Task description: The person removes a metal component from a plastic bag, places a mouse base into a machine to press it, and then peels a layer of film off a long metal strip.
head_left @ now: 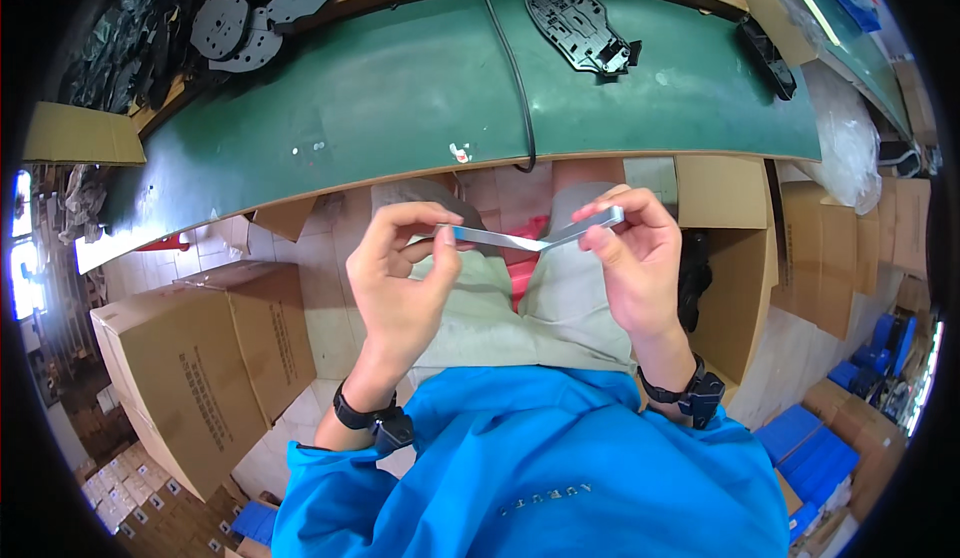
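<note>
Between my hands, above my lap, a thin silvery-white flat ribbon cable stretches across with a bend near its middle. My left hand pinches its blue-tipped end between thumb and fingers. The thicker-looking, perhaps folded, other end is gripped by my right hand, thumb below and fingers above. Both hands hang just in front of the green workbench, apart from it. On the bench ahead lies a black oval plastic housing with a small mechanism at its near end.
A black cable crosses the bench and droops over its front edge. Black plates and dark plastic bags are piled at the far left. A narrow black part lies far right. Cardboard boxes stand left and right of my legs.
</note>
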`<act>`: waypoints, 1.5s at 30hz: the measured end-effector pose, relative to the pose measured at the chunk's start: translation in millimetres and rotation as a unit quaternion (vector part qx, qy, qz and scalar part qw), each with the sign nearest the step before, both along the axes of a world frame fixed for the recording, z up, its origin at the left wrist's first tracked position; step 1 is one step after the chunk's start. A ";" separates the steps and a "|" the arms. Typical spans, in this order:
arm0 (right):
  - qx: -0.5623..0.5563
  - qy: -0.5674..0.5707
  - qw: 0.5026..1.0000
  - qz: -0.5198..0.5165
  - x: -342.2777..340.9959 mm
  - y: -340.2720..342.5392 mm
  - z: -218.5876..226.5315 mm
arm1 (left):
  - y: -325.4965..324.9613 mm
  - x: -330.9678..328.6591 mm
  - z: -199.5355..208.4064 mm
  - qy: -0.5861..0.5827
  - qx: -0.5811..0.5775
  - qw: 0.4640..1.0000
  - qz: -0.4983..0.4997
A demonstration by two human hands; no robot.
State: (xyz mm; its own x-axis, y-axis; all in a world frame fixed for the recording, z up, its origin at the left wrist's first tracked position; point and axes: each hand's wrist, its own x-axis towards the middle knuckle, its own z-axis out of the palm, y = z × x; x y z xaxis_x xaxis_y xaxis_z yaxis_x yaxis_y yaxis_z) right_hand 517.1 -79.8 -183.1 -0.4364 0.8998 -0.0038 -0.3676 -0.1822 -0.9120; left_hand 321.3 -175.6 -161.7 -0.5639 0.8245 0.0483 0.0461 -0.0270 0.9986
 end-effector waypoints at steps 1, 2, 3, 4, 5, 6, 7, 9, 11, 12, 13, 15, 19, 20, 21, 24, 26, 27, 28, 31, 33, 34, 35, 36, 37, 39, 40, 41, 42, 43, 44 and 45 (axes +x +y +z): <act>-0.026 0.039 0.999 0.010 5.9 4.7 -0.7 | -1.5 -4.4 -6.4 0.002 0.015 1.000 0.006; -0.026 0.037 0.999 0.005 10.2 7.1 2.8 | -3.5 -10.1 -6.7 0.001 0.014 1.000 0.001; -0.066 0.075 0.995 -0.017 13.6 9.8 9.2 | -5.5 -16.1 -7.3 -0.019 -0.024 1.000 -0.007; -0.106 0.112 0.987 -0.040 17.6 12.2 12.3 | -5.9 -18.2 -8.3 -0.038 -0.062 0.997 -0.015; -0.122 0.138 0.982 -0.046 21.4 15.4 10.0 | -5.9 -17.5 -9.3 -0.039 -0.064 0.997 -0.017; -0.123 0.137 0.982 -0.049 21.8 16.4 9.6 | -6.1 -16.6 -11.4 -0.010 -0.098 0.992 -0.073; -0.133 0.141 0.980 -0.047 21.3 16.8 10.4 | -6.3 -15.6 -13.5 0.019 -0.131 0.983 -0.128; -0.144 0.145 0.978 -0.046 18.5 14.7 9.1 | -5.2 -10.4 -13.8 0.088 -0.143 0.960 -0.224; -0.127 0.115 0.985 -0.019 13.8 9.3 4.7 | -0.6 2.6 -11.9 0.095 -0.120 0.956 -0.252; -0.128 0.115 0.985 -0.018 11.6 8.1 4.6 | 1.4 9.2 -10.9 0.103 -0.095 0.950 -0.278; -0.123 0.104 0.987 -0.011 9.6 7.2 4.5 | 3.8 14.7 -10.0 0.083 -0.104 0.953 -0.272; -0.117 0.093 0.989 -0.007 9.7 5.8 5.1 | 10.5 17.9 -12.1 0.171 -0.087 0.948 -0.255; -0.153 0.103 0.983 -0.018 11.4 5.4 7.7 | 20.1 21.9 -21.3 0.259 -0.009 0.945 -0.197; -0.156 0.105 0.982 -0.027 11.5 4.7 8.5 | 19.1 22.9 -23.4 0.259 -0.008 0.945 -0.199; -0.156 0.105 0.982 -0.028 12.6 4.0 7.0 | 17.3 24.0 -25.2 0.210 -0.027 0.953 -0.217; -0.153 0.096 0.983 -0.014 14.8 3.0 2.5 | 15.3 26.1 -26.1 0.174 -0.043 0.954 -0.242; -0.165 0.095 0.982 -0.016 14.2 2.7 2.3 | 15.2 25.5 -26.5 0.187 -0.041 0.950 -0.249; -0.165 0.095 0.982 -0.017 13.8 1.5 1.7 | 15.2 23.6 -27.3 0.220 -0.040 0.941 -0.255; -0.171 0.100 0.980 -0.019 13.0 -0.7 0.4 | 15.0 22.1 -28.1 0.252 -0.038 0.931 -0.261; -0.166 0.107 0.980 -0.023 4.8 -3.6 -1.3 | 14.9 20.7 -34.8 0.261 -0.021 0.936 -0.236; -0.155 0.107 0.982 -0.028 0.6 -6.3 -5.2 | 12.3 20.5 -39.3 0.255 -0.021 0.939 -0.228; -0.123 0.052 0.991 -0.005 -0.2 -8.6 -9.8 | 12.5 20.6 -40.0 0.250 -0.022 0.943 -0.220; -0.092 -0.002 0.996 0.019 -1.8 -12.2 -13.6 | 13.3 21.3 -38.7 0.251 -0.021 0.942 -0.220; -0.091 -0.002 0.996 0.017 -3.6 -15.0 -16.1 | 14.7 23.0 -36.5 0.249 -0.010 0.945 -0.212; -0.085 -0.013 0.996 0.016 -5.2 -17.6 -17.9 | 16.0 23.8 -34.9 0.248 0.001 0.947 -0.203; -0.068 -0.030 0.997 0.009 -9.8 -17.8 -14.3 | 17.2 22.0 -33.8 0.264 0.000 0.944 -0.200; -0.063 -0.029 0.998 0.009 -10.4 -18.8 -11.8 | 17.1 21.0 -33.4 0.278 -0.004 0.940 -0.199; -0.060 -0.061 0.996 0.016 -8.7 -20.0 -9.4 | 17.5 21.2 -33.5 0.279 0.002 0.940 -0.198; -0.057 -0.092 0.994 0.022 -7.7 -19.9 -7.4 | 17.4 21.1 -33.6 0.292 0.012 0.936 -0.198; -0.025 -0.100 0.995 0.016 -8.7 -19.0 -10.8 | 17.0 20.7 -32.6 0.304 0.023 0.931 -0.198; -0.017 -0.099 0.995 0.013 -8.5 -19.1 -12.0 | 17.3 18.1 -30.9 0.307 0.031 0.930 -0.198; -0.026 -0.113 0.993 0.026 -7.0 -22.2 -12.4 | 16.7 15.1 -28.8 0.310 0.025 0.923 -0.227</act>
State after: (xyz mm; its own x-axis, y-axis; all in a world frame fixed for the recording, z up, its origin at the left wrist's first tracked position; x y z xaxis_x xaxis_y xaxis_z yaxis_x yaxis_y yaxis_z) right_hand 510.1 -102.0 -195.5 -0.4648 0.8721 -0.1526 -0.1430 -0.2440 -0.9592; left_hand 336.4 -159.0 -190.5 -0.0127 0.9568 0.2904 0.5812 -0.2293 0.7808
